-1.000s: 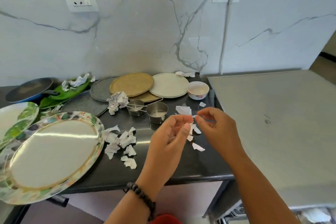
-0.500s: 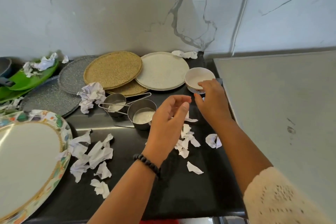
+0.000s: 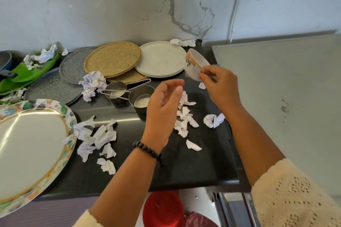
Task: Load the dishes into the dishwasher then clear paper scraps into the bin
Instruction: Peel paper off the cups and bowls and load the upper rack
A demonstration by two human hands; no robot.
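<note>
My right hand [image 3: 219, 86] grips a small white floral bowl [image 3: 193, 65] by its rim and holds it tilted above the black counter [image 3: 193, 167]. My left hand [image 3: 162, 105] hovers over the counter with loosely curled fingers and holds nothing. Torn paper scraps [image 3: 184, 120] lie under and between my hands, and more scraps [image 3: 97, 138] lie to the left. Two steel measuring cups [image 3: 140, 97] stand just left of my left hand. A cream plate [image 3: 160, 59], woven gold plates [image 3: 112, 59] and grey plates [image 3: 53, 88] lie at the back.
A large floral-rimmed platter [image 3: 33, 145] overhangs the counter's left front. A green leaf-shaped dish [image 3: 31, 72] with crumpled paper sits far left. The steel dishwasher top [image 3: 286, 88] is on the right. A red bin [image 3: 162, 208] stands on the floor below the counter edge.
My right hand reached to the bowl at the back right, took hold of it and lifted it tilted off the counter. The view moved closer and lower.
</note>
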